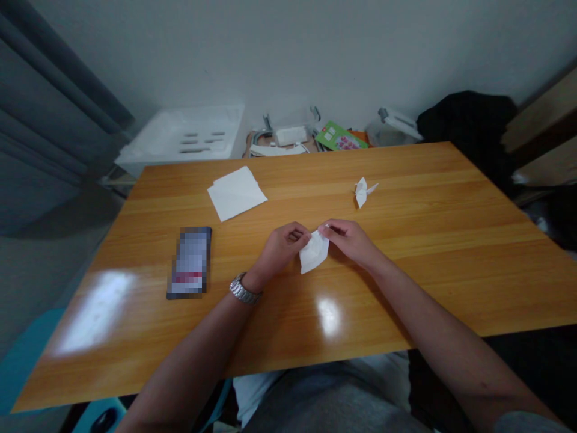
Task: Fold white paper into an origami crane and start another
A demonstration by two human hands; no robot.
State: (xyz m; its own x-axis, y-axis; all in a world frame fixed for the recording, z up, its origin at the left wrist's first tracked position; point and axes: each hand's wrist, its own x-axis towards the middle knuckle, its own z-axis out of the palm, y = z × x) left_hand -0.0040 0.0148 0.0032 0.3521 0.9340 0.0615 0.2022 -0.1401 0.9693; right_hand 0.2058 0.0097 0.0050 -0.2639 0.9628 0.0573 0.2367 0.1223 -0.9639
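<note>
Between my hands, just above the wooden table [406,240], is a small folded piece of white paper [314,252]. My left hand [283,246] pinches its upper left edge between thumb and fingers; a metal watch [244,290] is on that wrist. At the upper right corner of the paper, my right hand [349,239] has its thumb and fingertips closed on it. The paper's lower corner points down toward me. Beyond my right hand stands a white folded paper crane [362,193].
Several white paper sheets [237,193] lie stacked at the back left. A phone [190,263] with a blurred screen rests left of my left hand. Behind the table are a white tray [180,135], a green booklet [340,137] and a clear container [396,127].
</note>
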